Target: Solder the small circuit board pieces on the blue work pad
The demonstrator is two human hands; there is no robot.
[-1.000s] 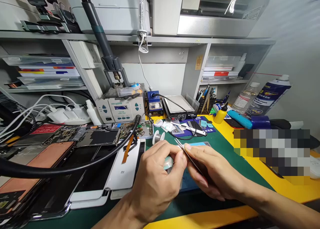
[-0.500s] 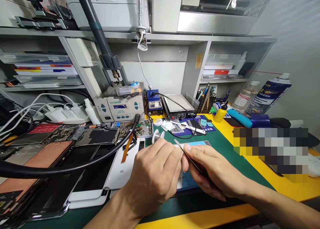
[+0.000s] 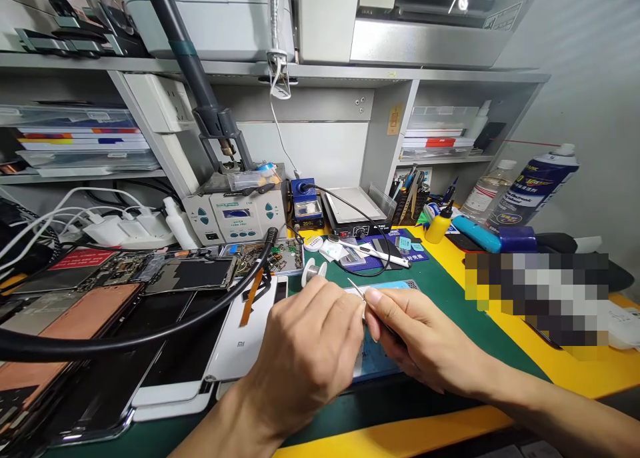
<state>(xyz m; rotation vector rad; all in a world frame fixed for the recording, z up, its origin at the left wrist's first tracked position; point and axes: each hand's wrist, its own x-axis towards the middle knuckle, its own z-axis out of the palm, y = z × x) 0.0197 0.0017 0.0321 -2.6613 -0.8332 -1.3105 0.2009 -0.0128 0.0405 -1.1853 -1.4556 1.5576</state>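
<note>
My right hand (image 3: 420,331) is closed on a thin dark object (image 3: 358,290) with a silvery edge. It is seen almost edge-on and mostly covered by the fingers, so I cannot tell its kind. My left hand (image 3: 313,345) is closed beside it, its fingertips against the object near my right thumb. Whatever those fingers pinch, if anything, is hidden. Below both hands lies a light-blue panel (image 3: 383,358) on the green mat (image 3: 450,298). A small white spool (image 3: 313,271) stands just beyond my left knuckles.
Left of my hands lie a white phone back (image 3: 240,345) and several phone parts, crossed by a thick black hose (image 3: 150,343). Behind stand a hot-air station (image 3: 235,215), a soldering station (image 3: 306,201) and a flat heating plate (image 3: 356,208). A yellow bottle (image 3: 439,226) and spray can (image 3: 537,188) stand right.
The dark object has turned in my right hand and now shows a narrower edge. Both hands stay close together in nearly the same place. The view has shifted slightly.
</note>
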